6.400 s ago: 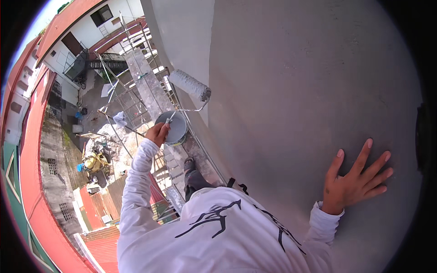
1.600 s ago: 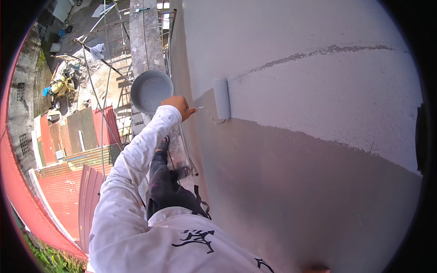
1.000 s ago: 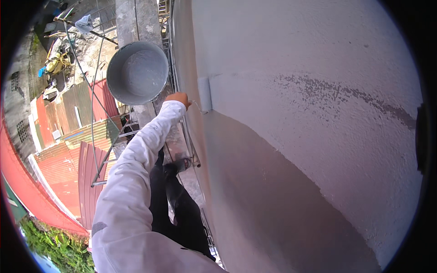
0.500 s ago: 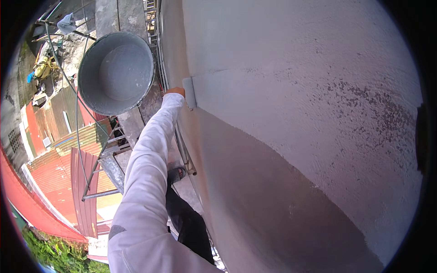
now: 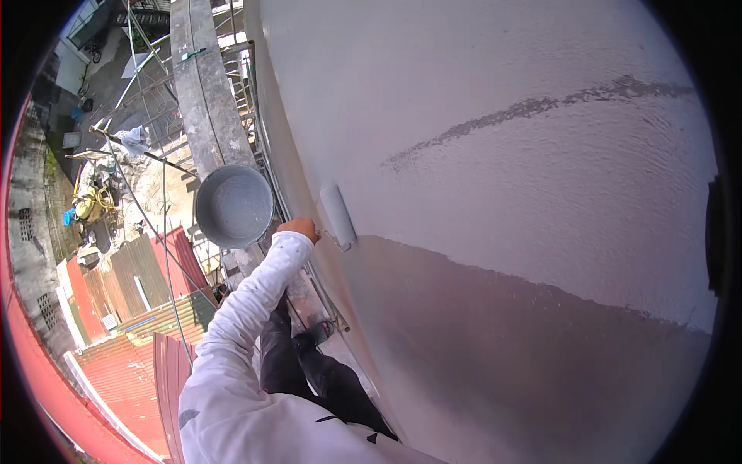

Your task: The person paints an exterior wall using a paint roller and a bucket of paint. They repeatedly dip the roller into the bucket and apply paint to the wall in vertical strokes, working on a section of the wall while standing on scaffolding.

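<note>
My left hand [image 5: 300, 227] is closed round the handle of a paint roller [image 5: 338, 216]. The roller's grey sleeve presses on the large smooth wall [image 5: 495, 209] to the right. White long sleeve fabric covers my left arm. Pale grey coating spreads over the wall's upper part, ending in an uneven edge against a darker brown-grey area [image 5: 495, 332] below. Just left of the hand stands a dark round bucket [image 5: 234, 206] with grey liquid inside, on the scaffold planks. My right hand does not show.
Narrow scaffold planks [image 5: 202, 100] run along the wall, with metal poles [image 5: 127, 189] on the outer side. Far below lie corrugated roofs [image 5: 116, 379] and scattered rubble. My foot [image 5: 315, 332] rests on the walkway close to the wall.
The roller has moved down and slightly right in the picture. The view has shifted too: the bucket looks smaller and lower, and both my legs show. A dark streak shows on the upper wall.
</note>
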A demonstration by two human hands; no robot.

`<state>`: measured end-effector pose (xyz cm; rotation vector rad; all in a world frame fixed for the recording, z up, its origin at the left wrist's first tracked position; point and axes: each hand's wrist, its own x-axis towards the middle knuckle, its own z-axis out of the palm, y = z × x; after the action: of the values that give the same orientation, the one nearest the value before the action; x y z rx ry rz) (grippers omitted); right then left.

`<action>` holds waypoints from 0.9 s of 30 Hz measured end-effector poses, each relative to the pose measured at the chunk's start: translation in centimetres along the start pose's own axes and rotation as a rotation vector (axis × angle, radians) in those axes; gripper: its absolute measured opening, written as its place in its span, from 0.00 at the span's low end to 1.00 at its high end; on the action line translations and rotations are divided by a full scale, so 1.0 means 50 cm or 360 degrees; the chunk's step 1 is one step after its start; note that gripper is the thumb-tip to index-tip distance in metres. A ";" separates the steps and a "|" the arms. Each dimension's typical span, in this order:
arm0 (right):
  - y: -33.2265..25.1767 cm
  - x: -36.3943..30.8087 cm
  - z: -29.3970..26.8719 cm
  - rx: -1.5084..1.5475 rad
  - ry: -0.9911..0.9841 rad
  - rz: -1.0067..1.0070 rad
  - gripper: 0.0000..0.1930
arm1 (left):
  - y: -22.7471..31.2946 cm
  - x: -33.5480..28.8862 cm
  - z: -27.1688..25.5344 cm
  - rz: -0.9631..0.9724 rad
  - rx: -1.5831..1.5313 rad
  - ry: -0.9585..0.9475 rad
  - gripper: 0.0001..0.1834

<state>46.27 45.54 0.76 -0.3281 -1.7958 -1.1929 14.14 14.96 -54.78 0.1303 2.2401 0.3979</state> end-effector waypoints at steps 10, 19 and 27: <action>0.193 0.051 -0.085 -0.0162 -0.0073 0.0050 0.36 | 0.145 -0.506 -0.402 0.0229 0.0079 0.0356 0.26; 0.247 0.027 -0.091 -0.0176 -0.0134 0.0157 0.36 | 0.197 -0.867 -0.599 0.0633 -0.0219 0.0746 0.21; 0.264 0.024 -0.109 -0.0103 -0.0171 0.0262 0.34 | 0.257 -1.086 -0.717 0.1035 -0.0612 0.1037 0.21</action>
<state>57.06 47.22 10.02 -0.5762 -1.7863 -1.1364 21.29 6.28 10.57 0.6020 2.6499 1.3734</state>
